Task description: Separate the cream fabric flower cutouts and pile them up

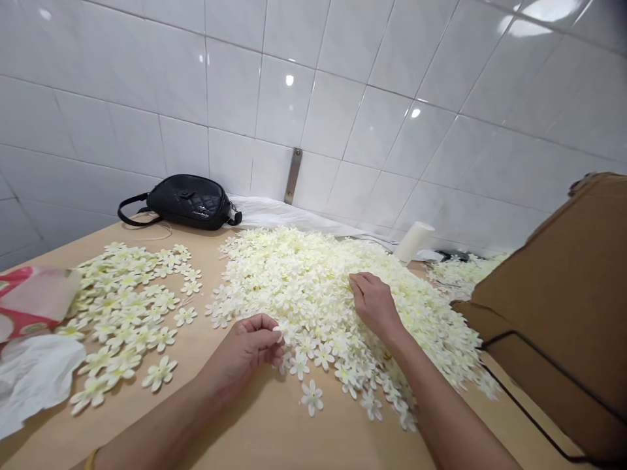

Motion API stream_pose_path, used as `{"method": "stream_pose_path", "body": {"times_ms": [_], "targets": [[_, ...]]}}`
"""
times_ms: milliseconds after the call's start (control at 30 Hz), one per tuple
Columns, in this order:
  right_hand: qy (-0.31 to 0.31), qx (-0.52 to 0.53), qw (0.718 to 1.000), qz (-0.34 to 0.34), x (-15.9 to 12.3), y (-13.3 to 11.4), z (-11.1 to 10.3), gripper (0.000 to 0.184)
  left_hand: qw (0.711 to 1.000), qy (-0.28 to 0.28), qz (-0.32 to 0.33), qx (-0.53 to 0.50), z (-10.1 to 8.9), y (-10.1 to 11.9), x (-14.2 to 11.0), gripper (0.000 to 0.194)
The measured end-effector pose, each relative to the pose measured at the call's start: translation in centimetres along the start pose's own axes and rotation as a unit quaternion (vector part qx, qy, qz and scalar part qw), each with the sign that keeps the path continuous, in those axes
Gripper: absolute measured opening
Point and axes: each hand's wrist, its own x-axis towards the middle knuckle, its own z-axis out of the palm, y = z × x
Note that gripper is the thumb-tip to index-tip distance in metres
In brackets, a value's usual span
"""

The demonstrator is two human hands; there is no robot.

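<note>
Nearest, the left forearm [166, 418] slants up from the lower left over the bare front of the counter [274, 437], a yellow band [91, 459] showing at its cut-off end. The right forearm [441, 398] comes in from the lower right and reaches farther, so the two converge toward the middle.

One loose flower [312, 398] lies flat on the counter just in front of the heap. At left are a crumpled white tissue [36, 378] and a red-and-white packet [36, 297], beside a scattered group of blossoms [122, 287]. The left hand [255, 346] is at the heap's near edge, back of the hand upward, fingers curled, thumb and forefinger pinching a white flower [279, 334]. At right, a brown cardboard box [548, 294] stands tilted, with a black rod [533, 372] along it.

The flower heap [289, 274] spreads across the centre of the counter, pale yellow-white and thick. Over it is the right hand [375, 303] — wrist slightly bent, fingers bunched and tips down at the petals; whether they grip one I cannot tell.

Beyond, a black quilted bag [189, 202] rests at the back left, and a white cylinder [414, 243] leans behind the heap — then white sheeting [274, 212], a metal strip [293, 175] and the tiled wall [333, 78].
</note>
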Motion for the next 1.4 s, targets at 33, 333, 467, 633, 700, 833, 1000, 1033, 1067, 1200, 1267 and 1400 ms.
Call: {"method": "stream_pose_path", "body": {"times_ms": [33,333,467,633,700,833,1000,1033,1067,1200,1267,1400], "targets": [[-0.001,-0.001,1.000,0.000,-0.2,-0.1,0.2,0.023,1.000,0.000,0.000,-0.003,0.0,0.0,0.0,0.011],[0.040,0.112,0.993,0.017,-1.8,-5.2,-3.1,0.018,1.000,-0.001,-0.003,-0.014,0.1,-0.2,0.1,0.014],[-0.094,0.337,0.937,0.000,-3.5,-10.4,-4.2,0.012,1.000,-0.014,-0.007,-0.014,0.0,-0.3,0.0,0.015],[-0.132,0.364,0.922,0.002,-4.4,-12.3,-3.5,0.017,0.999,-0.046,-0.006,-0.018,0.0,-0.3,0.0,0.017],[-0.121,0.358,0.926,0.005,-4.5,-12.2,-3.1,0.018,0.998,-0.047,-0.016,-0.028,0.0,-0.2,0.0,0.018],[-0.098,0.330,0.939,-0.016,-4.8,-11.9,-2.5,0.018,0.998,-0.043,-0.028,-0.045,0.1,-0.2,0.0,0.019],[-0.078,0.284,0.954,-0.054,-5.1,-12.0,-2.1,0.022,0.997,-0.065,-0.034,-0.035,0.1,-0.3,-0.1,0.018],[-0.078,0.276,0.956,-0.056,-5.1,-12.0,-2.1,0.022,0.997,-0.062,-0.037,-0.034,0.1,-0.3,-0.1,0.019],[-0.079,0.271,0.958,-0.056,-5.1,-12.1,-2.1,0.021,0.997,-0.057,-0.040,-0.034,0.1,-0.3,-0.1,0.019],[-0.102,0.290,0.951,-0.020,-5.1,-12.2,-2.2,0.023,0.998,-0.041,-0.047,-0.033,0.1,-0.3,0.1,0.018],[-0.121,0.317,0.941,0.008,-5.0,-12.2,-2.1,0.024,0.998,-0.036,-0.048,-0.033,0.1,-0.3,0.1,0.017],[-0.148,0.360,0.920,0.044,-5.1,-12.2,-2.0,0.022,0.998,-0.039,-0.038,-0.031,0.2,-0.3,0.1,0.015]]}}
